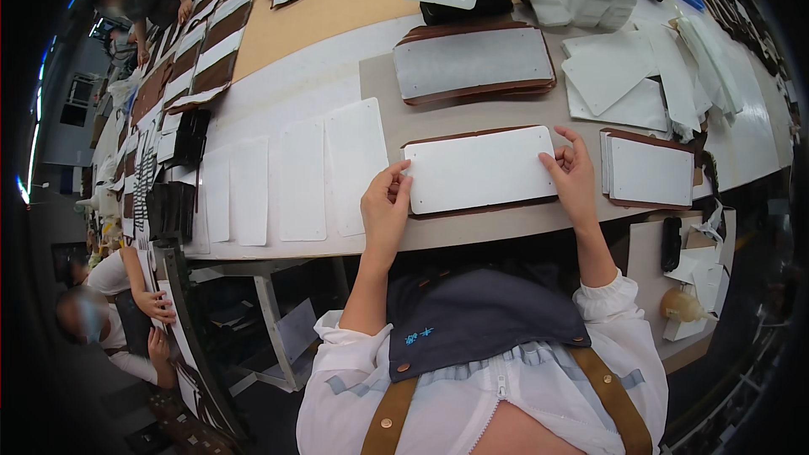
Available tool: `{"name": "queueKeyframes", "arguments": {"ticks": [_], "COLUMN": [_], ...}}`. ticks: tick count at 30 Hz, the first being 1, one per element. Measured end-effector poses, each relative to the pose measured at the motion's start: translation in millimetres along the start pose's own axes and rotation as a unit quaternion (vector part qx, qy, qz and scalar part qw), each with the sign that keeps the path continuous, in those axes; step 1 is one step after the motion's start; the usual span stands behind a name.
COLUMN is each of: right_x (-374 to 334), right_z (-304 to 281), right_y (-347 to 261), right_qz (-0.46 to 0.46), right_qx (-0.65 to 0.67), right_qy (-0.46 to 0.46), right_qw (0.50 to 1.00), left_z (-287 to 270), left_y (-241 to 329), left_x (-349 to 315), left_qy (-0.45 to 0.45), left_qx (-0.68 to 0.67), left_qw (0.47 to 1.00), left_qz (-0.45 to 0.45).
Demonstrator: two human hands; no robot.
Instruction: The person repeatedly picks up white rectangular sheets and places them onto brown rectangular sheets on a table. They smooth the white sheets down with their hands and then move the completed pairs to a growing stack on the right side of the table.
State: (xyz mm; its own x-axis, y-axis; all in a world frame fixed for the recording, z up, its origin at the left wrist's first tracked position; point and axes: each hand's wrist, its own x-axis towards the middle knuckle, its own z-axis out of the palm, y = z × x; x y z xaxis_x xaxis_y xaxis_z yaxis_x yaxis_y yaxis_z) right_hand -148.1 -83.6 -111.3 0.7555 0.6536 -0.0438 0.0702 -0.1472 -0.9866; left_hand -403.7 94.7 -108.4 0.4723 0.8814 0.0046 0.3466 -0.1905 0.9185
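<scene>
Touching wht panel (pixel 480 170), L hand (pixel 386 200) curled, grip unclear, R hand (pixel 575 175) spread, brn layer (pixel 489 208) mostly hidden beneath

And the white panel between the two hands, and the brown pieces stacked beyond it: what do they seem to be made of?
White panel: probably coated card or thin plastic, smooth and matt; its face lies flat with crisp edges.
Brown pieces: likely leather, real or imitation, perhaps faintly glossy; their edges look uneven.

free: grey mat (pixel 381 84) beyond white panel (pixel 480 170) (narrow) | obstacles: rear stack (pixel 474 63), right stack (pixel 650 172)
</scene>
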Motion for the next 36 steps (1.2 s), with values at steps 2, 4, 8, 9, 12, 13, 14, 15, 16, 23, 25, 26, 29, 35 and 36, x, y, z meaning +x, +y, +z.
{"name": "queueKeyframes", "arguments": {"ticks": [2, 4, 8, 9, 12, 13, 14, 15, 16, 23, 25, 26, 29, 35, 36], "right_x": [0.3, -0.9, -1.7, -1.8, -1.6, -1.6, -1.7, -1.9, -2.2, -3.3, -3.2, -2.9, -3.5, -4.4, -4.5], "right_z": [2.5, 3.5, 2.9, 3.0, 3.8, 3.6, 3.7, 3.9, 4.3, 5.5, 5.9, 6.3, 6.8, 7.7, 7.7], "right_y": [3.2, 0.8, 4.8, 5.2, 5.6, 5.7, 5.8, 5.8, 5.7, 9.3, 11.2, 11.8, 9.3, 11.6, 11.3], "right_qz": [-0.005, -0.005, -0.013, -0.014, -0.016, -0.015, -0.014, -0.013, -0.012, -0.021, -0.025, -0.027, -0.028, -0.033, -0.031], "right_qx": [-0.01, -0.02, -0.027, -0.024, -0.021, -0.023, -0.024, -0.023, -0.022, -0.019, -0.019, -0.019, -0.02, -0.016, -0.016], "right_qy": [0.007, 0.009, 0.012, 0.013, 0.014, 0.015, 0.014, 0.015, 0.016, 0.023, 0.024, 0.024, 0.024, 0.032, 0.031], "right_qw": [1.0, 1.0, 0.999, 1.0, 1.0, 1.0, 0.999, 1.0, 1.0, 0.999, 0.999, 0.999, 0.999, 0.999, 0.999], "left_z": [0.3, 0.0, -0.1, 0.0, -0.6, -0.7, -0.8, -0.8, -0.8, 0.3, -0.3, -0.6, 0.6, 1.6, 1.3], "left_y": [5.4, 8.2, 9.6, 10.5, 13.1, 13.7, 13.8, 13.6, 13.5, 13.1, 14.0, 14.2, 11.6, 9.3, 9.5], "left_x": [-0.5, -0.7, 0.0, -0.1, -0.7, -0.4, -0.1, 0.0, 0.0, -0.3, -0.1, 0.0, 0.0, 1.7, 1.8], "left_qy": [0.001, 0.002, 0.002, 0.001, -0.001, -0.003, -0.004, -0.004, -0.003, 0.0, -0.005, -0.007, 0.0, 0.008, 0.008], "left_qx": [0.054, 0.078, 0.111, 0.111, 0.116, 0.12, 0.124, 0.127, 0.13, 0.132, 0.14, 0.143, 0.137, 0.154, 0.155], "left_qw": [0.998, 0.996, 0.993, 0.993, 0.992, 0.992, 0.991, 0.991, 0.99, 0.99, 0.989, 0.988, 0.989, 0.985, 0.984], "left_qz": [0.023, 0.033, 0.043, 0.043, 0.043, 0.042, 0.041, 0.046, 0.05, 0.058, 0.054, 0.052, 0.051, 0.083, 0.082]}}
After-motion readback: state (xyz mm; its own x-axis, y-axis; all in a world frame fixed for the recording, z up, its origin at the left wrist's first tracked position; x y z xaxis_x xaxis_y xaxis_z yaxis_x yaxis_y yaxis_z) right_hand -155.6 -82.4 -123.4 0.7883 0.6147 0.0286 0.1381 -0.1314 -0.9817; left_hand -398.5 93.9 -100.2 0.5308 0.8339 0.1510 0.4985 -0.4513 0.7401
